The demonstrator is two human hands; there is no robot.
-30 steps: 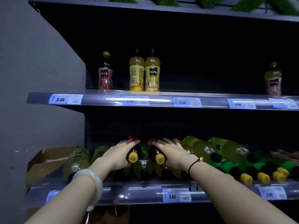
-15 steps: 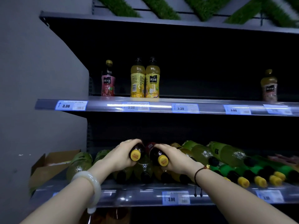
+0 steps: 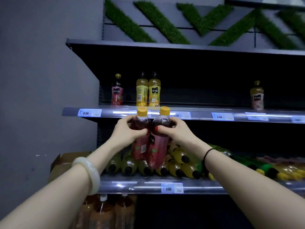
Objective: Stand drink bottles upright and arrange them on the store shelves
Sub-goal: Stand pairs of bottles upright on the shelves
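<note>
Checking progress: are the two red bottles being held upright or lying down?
Upright: both red bottles show yellow caps on top, gripped by left hand and right hand.

Glossy plastic bottles [image 3: 149, 144]; matt dark metal shelves [image 3: 165, 47].

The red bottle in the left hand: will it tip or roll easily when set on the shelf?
Probably somewhat tippy: the red bottle looks tall and narrow. It seems full, so likely heavy for its size. On its side it would likely roll, being round.
</note>
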